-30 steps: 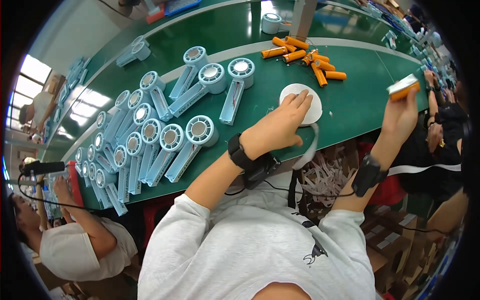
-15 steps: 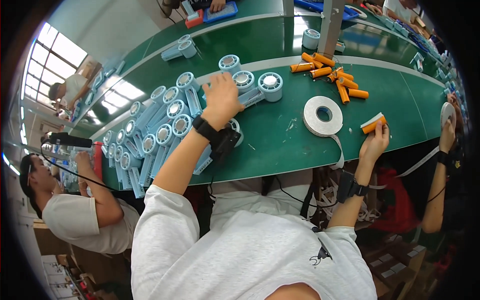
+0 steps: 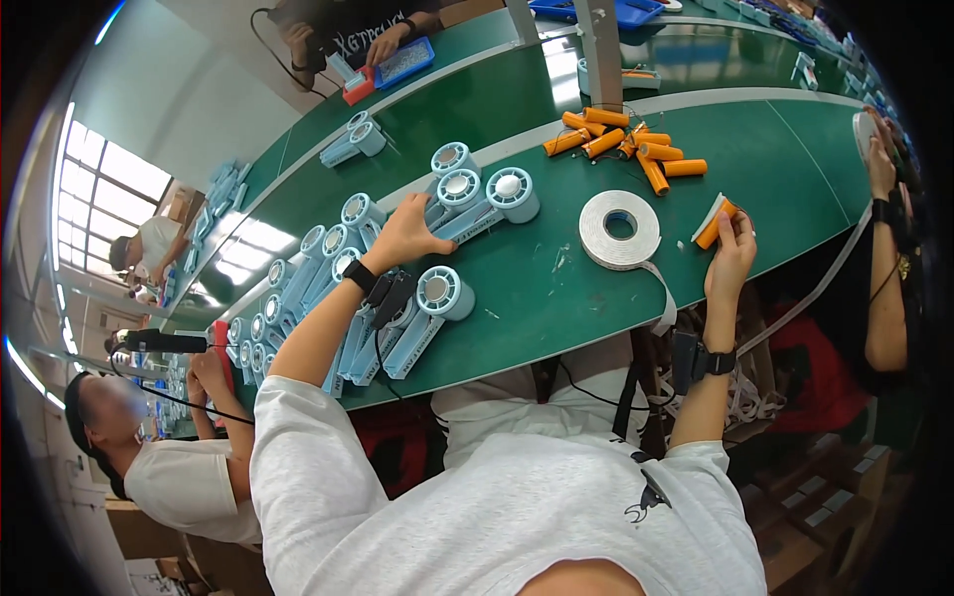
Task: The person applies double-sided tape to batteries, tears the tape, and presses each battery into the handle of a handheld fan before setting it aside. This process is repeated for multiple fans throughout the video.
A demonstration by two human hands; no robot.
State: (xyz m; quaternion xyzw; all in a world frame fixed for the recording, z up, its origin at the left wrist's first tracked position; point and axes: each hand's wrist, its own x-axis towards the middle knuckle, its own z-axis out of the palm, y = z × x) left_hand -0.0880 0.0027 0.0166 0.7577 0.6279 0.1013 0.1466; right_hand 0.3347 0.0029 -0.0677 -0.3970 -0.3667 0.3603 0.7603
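In the head view, a white tape roll (image 3: pixel 592 235) lies on the worktop (image 3: pixel 537 298), its loose end reaching the near edge; orange cells (image 3: pixel 660 152) heap by the far edge, before a post (image 3: pixel 600 60). Inside the near edge, your right hand's (image 3: pixel 731 260) fingers hold an orange battery (image 3: pixel 710 232) with a pale strip. Your left hand's (image 3: pixel 401 236) fingers spread wide by a light-blue fan (image 3: pixel 512 211); contact is unclear. Your left forearm hides other fans.

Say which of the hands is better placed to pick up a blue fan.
The left hand, I'd judge: it is among the blue fans, while the right hand grips an orange battery on the far side of the tape roll from them.
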